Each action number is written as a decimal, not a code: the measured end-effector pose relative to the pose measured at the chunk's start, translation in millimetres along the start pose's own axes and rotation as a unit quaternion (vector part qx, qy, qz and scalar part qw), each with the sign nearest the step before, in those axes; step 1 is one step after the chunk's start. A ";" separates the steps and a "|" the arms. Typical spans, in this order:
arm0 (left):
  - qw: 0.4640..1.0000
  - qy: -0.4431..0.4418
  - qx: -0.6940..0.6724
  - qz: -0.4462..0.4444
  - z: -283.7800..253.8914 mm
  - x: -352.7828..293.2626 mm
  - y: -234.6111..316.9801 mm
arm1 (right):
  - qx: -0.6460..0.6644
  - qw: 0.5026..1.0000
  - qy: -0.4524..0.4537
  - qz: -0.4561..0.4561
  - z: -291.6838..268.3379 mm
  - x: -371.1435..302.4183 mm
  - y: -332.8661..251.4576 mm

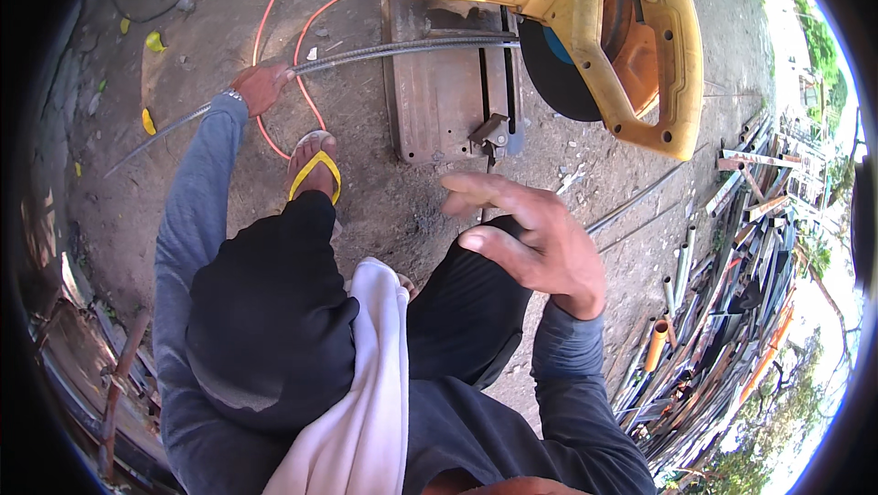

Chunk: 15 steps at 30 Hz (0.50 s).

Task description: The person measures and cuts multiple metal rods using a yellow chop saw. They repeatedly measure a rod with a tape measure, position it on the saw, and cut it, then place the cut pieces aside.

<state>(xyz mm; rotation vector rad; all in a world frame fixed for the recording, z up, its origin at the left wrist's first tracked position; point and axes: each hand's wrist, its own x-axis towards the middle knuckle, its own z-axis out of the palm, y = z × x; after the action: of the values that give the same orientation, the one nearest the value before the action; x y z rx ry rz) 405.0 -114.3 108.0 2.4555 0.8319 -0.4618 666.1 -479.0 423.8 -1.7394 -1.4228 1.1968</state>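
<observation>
Left hand (263, 88) grips long, ribbed grey steel rods (412, 48), far left; right hand (540, 232) hovers nearer, half-open, empty.

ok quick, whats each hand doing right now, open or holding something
Left hand: closed, holding the rebar.
Right hand: open, thumb apart from the fingers, nothing seen in it.

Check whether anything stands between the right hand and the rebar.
Yes, in this view: the metal clamp and base plate of the yellow cut-off saw lie between the right hand and the rebar. Height clearance can't be judged.
</observation>
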 end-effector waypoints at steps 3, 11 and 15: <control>1.000 -0.010 0.012 -0.020 1.7 -7.5 -6.1 | 0.055 0.990 0.109 -0.076 -45.1 -31.6 -33.6; 0.999 -0.009 -0.031 0.001 6.3 15.3 5.0 | -0.292 0.872 0.390 0.052 -153.2 3.6 -63.6; 1.000 -0.012 -0.011 -0.021 0.2 2.0 -3.4 | -0.244 0.922 0.245 0.174 -167.3 43.8 -53.7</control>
<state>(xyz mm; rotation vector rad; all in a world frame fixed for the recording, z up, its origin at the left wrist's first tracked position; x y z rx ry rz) 404.3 -111.2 105.7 2.4112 0.8748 -0.4945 794.6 -406.9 529.2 -2.4999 -1.1875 0.4987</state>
